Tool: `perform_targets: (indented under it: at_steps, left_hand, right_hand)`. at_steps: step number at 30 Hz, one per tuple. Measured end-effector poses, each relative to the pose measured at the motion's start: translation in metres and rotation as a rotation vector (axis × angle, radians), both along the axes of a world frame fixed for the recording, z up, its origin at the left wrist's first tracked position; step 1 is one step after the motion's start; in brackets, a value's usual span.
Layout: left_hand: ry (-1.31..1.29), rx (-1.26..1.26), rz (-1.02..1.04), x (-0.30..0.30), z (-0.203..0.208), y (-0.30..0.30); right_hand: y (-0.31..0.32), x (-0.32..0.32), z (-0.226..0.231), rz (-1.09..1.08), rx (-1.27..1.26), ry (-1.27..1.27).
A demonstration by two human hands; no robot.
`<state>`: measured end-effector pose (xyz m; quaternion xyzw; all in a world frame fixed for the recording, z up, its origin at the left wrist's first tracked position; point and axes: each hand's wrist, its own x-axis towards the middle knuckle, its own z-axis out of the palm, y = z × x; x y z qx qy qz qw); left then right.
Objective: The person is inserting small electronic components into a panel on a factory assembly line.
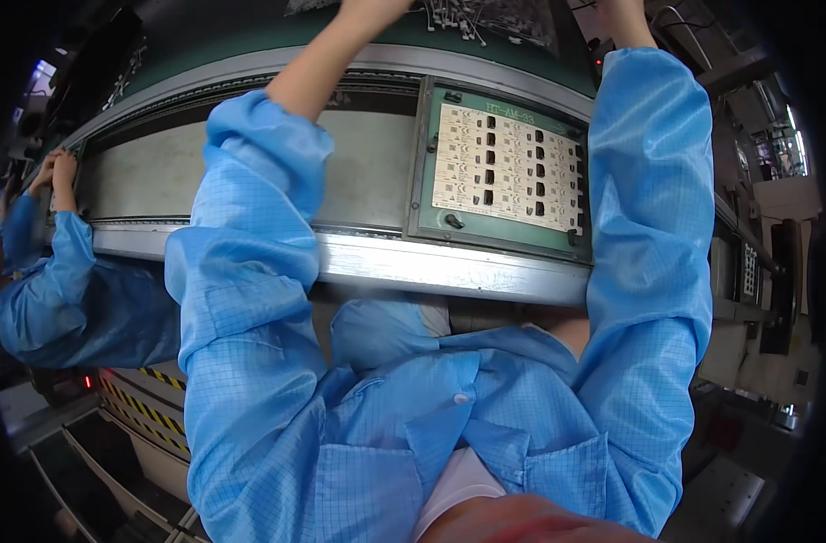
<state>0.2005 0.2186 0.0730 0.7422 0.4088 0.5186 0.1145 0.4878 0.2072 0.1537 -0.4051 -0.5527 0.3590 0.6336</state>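
Note:
Both my arms, in blue gridded sleeves, stretch over a conveyor to the far side. Only the wrist end of my left hand (377, 9) shows at the top edge, just left of a heap of small white connector parts with leads (472, 23). My right hand (621, 20) is also cut off by the top edge, to the right of that heap. The fingers of both hands lie outside the picture, so what they hold is hidden. Between my forearms, a green fixture tray (508, 228) rests on the conveyor, carrying a pale panel of circuit boards (508, 167) with rows of black components.
The conveyor belt (368, 163) runs left from the tray, with a metal rail (449, 270) along its near side. At the far left, a co-worker in a blue sleeve (74, 244) has hands at the line. Bins (114, 471) stand below, beside yellow-black striped edging.

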Motion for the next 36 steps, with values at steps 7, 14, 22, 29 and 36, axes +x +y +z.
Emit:
perform_targets:
  at_steps: [7, 14, 22, 29, 36]
  left_hand:
    - [0.162, -0.002, 0.025, -0.003, 0.018, -0.059]
    - [0.378, 0.194, -0.199, -0.015, -0.009, -0.12]
    - [0.669, 0.175, -0.143, 0.001, -0.039, -0.148]
    - [0.656, 0.457, 0.012, 0.009, 0.022, -0.167]
    - [0.681, 0.01, -0.04, 0.01, -0.029, -0.148]
  right_hand:
    - [-0.063, 0.017, -0.038, -0.143, 0.182, -0.313]
    - [-0.164, -0.003, -0.078, -0.146, 0.034, -0.493]
    - [-0.172, -0.015, -0.102, -0.138, 0.063, -0.698]
    - [-0.168, -0.004, -0.102, -0.199, 0.022, -0.671]
    - [-0.177, -0.006, -0.101, -0.146, 0.071, -0.693]
